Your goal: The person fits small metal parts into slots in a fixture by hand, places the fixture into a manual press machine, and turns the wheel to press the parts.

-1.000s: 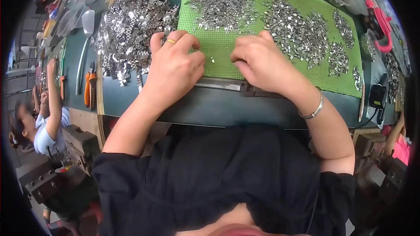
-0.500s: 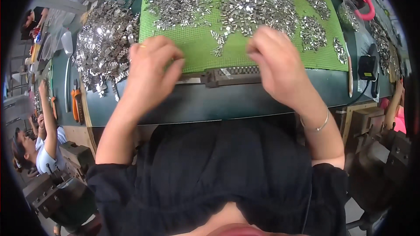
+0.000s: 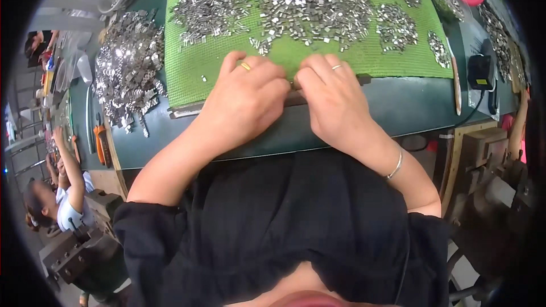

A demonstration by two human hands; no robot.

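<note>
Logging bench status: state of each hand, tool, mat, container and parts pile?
Left hand: fingers curled, at the bar; grip hidden
Right hand: fingers curled, at the bar; grip hidden
Dark bar: partly covered by hands
Green mat: flat
Small metal parts: loose, in piles
Metal strips: heaped
Orange-handled pliers: lying down
Clear tub: uncovered, holding parts

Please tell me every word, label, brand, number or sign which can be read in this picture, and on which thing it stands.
No text can be read.
Yellow label on the black box: too small.
Orange-handled pliers: any marking is too blurred.
Dark bar at the left hand and right hand: no lettering to be made out.
</note>
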